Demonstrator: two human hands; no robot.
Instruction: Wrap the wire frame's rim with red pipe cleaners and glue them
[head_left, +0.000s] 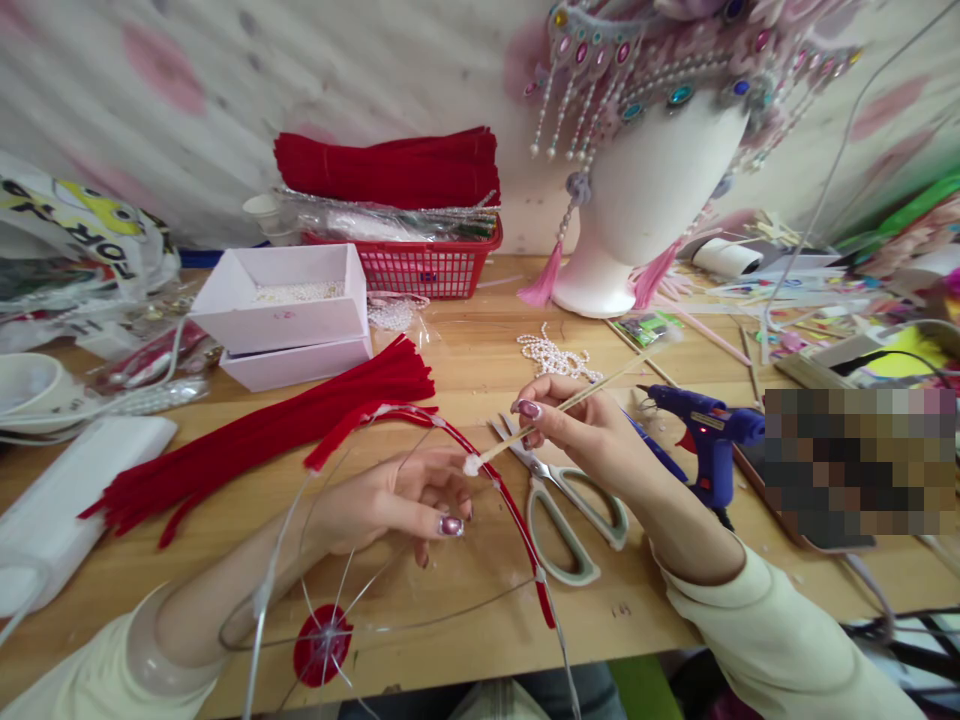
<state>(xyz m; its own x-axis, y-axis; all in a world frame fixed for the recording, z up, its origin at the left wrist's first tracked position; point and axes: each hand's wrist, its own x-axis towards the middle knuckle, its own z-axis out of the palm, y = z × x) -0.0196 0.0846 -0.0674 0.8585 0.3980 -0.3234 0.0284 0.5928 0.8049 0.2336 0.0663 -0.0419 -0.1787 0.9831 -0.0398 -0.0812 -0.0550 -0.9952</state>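
Note:
My right hand (581,425) is pinched on a thin wooden stick (592,392) whose white-tipped end touches the red-wrapped rim of a wire frame (517,520). The frame's thin wires run down to a red disc (322,645) near the table's front edge. My left hand (401,500) lies palm up inside the frame, fingers curled beside the rim; whether it grips the wire is unclear. A bundle of red pipe cleaners (255,440) lies just left of the frame.
Scissors (562,510) and a blue glue gun (709,435) lie right of my hands. Behind stand pink boxes (289,315), a red basket (420,265), a white mannequin head (652,200) wearing a jewelled headdress, and loose pearls (555,355). Clutter fills both table ends.

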